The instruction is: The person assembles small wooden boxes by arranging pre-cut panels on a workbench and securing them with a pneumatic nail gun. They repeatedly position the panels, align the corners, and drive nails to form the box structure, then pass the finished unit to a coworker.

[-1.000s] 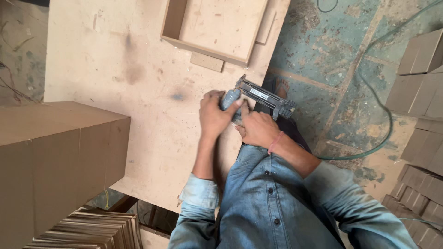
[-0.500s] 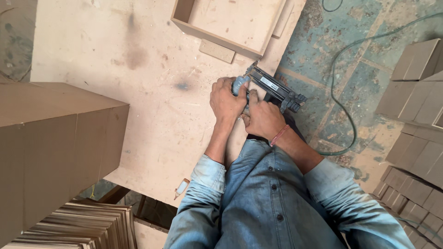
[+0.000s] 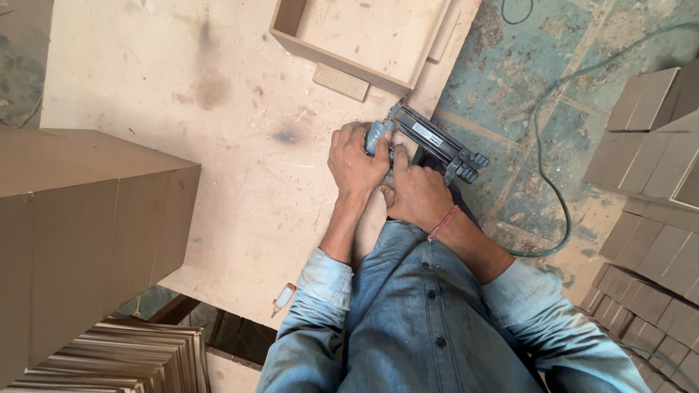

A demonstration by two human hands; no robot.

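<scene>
Both my hands are on a pneumatic nail gun [image 3: 435,142] lying at the right edge of a wide fibreboard worktop [image 3: 218,145]. My left hand [image 3: 354,160] wraps around its blue-grey grip. My right hand [image 3: 416,193] presses against the tool's body just below the dark magazine. An open shallow fibreboard box [image 3: 364,33] rests on the worktop just beyond the gun's nose, with a small loose block [image 3: 341,81] beside it.
A green air hose [image 3: 542,167] curls over the patterned floor at right. Stacks of brown boxes [image 3: 648,182] stand along the right side. A tall brown box [image 3: 80,225] and a pile of thin boards [image 3: 124,360] sit at left. A small tube [image 3: 282,298] lies at the worktop's near edge.
The view has drifted, so the hands and nail gun sit slightly lower and more central in frame. The grip of both hands on the tool looks the same.
</scene>
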